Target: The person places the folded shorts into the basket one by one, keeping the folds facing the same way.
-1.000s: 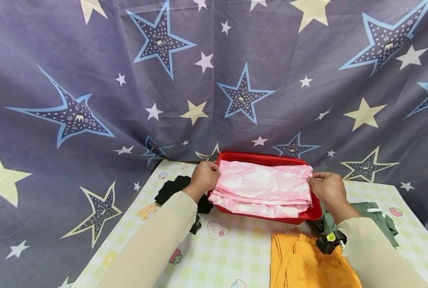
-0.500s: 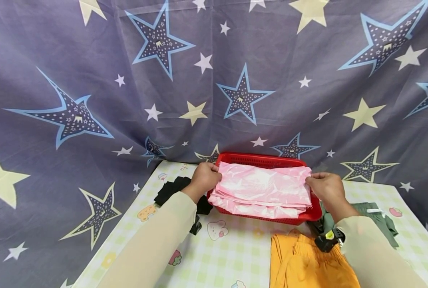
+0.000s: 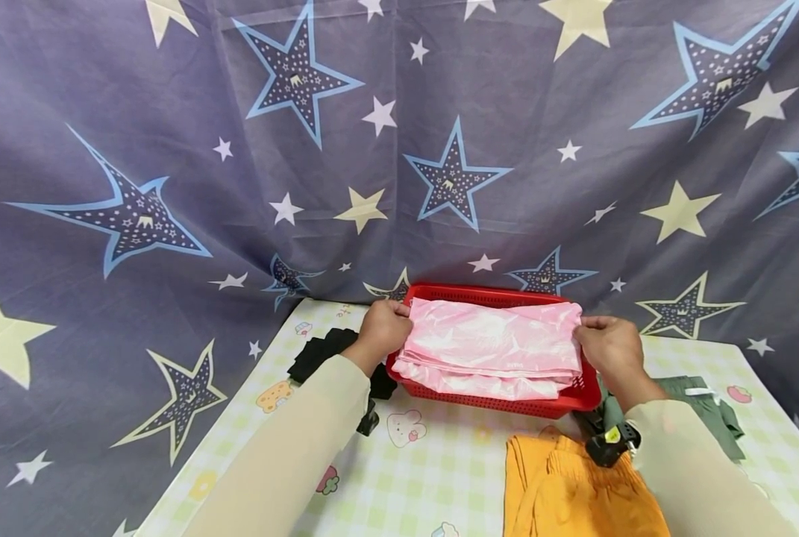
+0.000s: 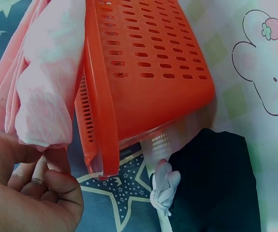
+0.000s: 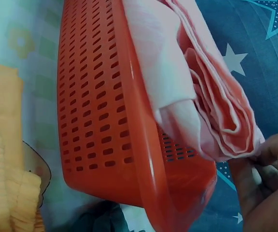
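Observation:
A folded pink garment (image 3: 493, 339) with pale markings lies over the mouth of the red plastic basket (image 3: 506, 405). Its left end is pinched between the thumb and fingers of my left hand (image 3: 384, 328). My right hand (image 3: 612, 347) pinches the opposite end. In the right wrist view the garment (image 5: 163, 63) shows several rolled layers at its end, above the rim of the perforated basket (image 5: 93, 96). The left wrist view has the fingertips of my left hand (image 4: 33, 188) at the bunched corner of the cloth (image 4: 47, 106), outside the basket wall.
Black folded cloth (image 3: 328, 350) lies left of the basket, partly behind my left arm. Orange elastic-waisted trousers (image 3: 580, 492) lie in front, and a dark green garment (image 3: 697, 403) to the right. A star-patterned curtain (image 3: 399, 149) hangs behind the checked tablecloth (image 3: 433, 477).
Both hands keep their pinch on the pink garment. Its front edge has risen slightly, so more of the basket's front rim shows. The basket stays in place.

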`<state>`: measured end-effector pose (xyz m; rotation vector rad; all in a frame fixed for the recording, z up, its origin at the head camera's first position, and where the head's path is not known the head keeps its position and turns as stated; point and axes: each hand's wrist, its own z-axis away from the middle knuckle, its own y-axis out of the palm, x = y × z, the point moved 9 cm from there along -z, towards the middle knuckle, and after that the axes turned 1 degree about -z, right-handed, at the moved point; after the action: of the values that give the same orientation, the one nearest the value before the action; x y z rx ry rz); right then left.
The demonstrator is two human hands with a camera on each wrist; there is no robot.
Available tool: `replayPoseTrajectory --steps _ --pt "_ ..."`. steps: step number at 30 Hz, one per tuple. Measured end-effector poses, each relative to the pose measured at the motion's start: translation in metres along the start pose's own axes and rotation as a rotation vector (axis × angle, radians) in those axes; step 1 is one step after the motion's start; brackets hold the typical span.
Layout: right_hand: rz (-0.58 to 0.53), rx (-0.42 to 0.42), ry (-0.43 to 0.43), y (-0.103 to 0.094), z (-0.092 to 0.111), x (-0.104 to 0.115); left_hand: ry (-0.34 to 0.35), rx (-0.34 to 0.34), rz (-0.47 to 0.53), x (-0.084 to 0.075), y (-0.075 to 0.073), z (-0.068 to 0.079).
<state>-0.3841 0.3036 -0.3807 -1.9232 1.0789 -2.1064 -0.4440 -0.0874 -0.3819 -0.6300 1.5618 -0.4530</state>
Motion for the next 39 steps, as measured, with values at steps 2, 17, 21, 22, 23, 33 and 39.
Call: replayPoseTrajectory --steps 2,17,21,22,23,33,39 --pt "0.005 -0.016 -0.002 -0.001 0.0 0.0 -0.003 -0.007 -0.006 -0.001 0.001 -0.001" --pt "0.025 -0.082 -0.042 -0.001 -0.003 0.004 0.008 -0.082 -0.041 -0.009 0.003 -0.005" --pt "0.027 -0.091 -0.069 0.0 -0.002 0.007 0.015 -0.104 -0.047 -0.012 0.003 -0.004" --pt "0.027 -0.089 -0.075 0.001 -0.002 0.008 0.017 -0.107 -0.046 -0.012 0.003 -0.004" --pt "0.027 -0.087 -0.082 0.001 -0.002 0.008 0.019 -0.109 -0.048 -0.013 0.004 -0.003" --pt "0.089 -0.046 -0.115 0.01 0.0 0.006 0.036 -0.068 -0.15 -0.013 0.02 -0.001" --pt "0.151 0.008 -0.137 0.02 -0.001 0.002 0.068 -0.052 -0.239 -0.012 0.029 0.001"
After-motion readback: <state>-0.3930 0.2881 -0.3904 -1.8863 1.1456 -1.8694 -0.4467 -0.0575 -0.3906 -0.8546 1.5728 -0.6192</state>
